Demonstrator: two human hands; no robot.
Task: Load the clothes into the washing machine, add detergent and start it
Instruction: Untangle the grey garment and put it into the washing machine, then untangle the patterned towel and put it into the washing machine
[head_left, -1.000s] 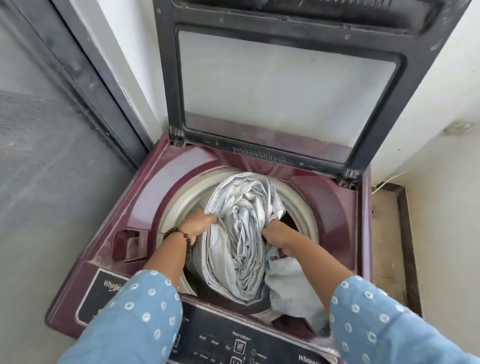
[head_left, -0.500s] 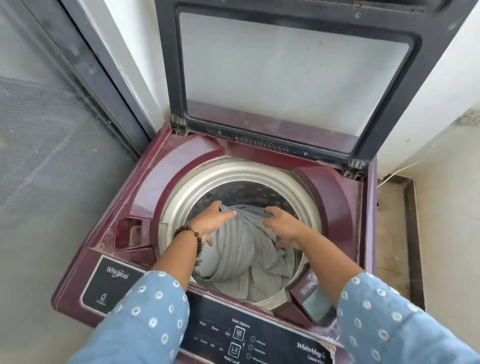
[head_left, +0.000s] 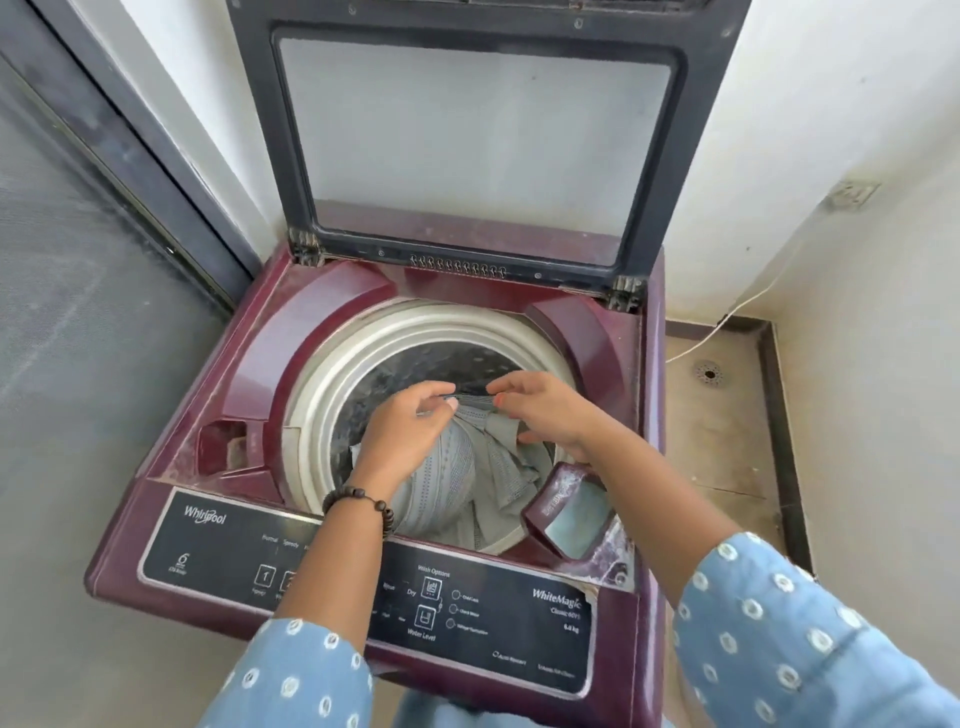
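While the lid (head_left: 475, 130) stands upright, two hands, left hand (head_left: 410, 428) and right hand (head_left: 545, 410), each pinch one grey garment (head_left: 467, 478) over the single drum (head_left: 363, 364).

lid (head_left: 467, 135) raised upright, drum mouth (head_left: 415, 332) open above grey clothes (head_left: 467, 483), detergent drawer (head_left: 569, 512) jutting at front-right rim
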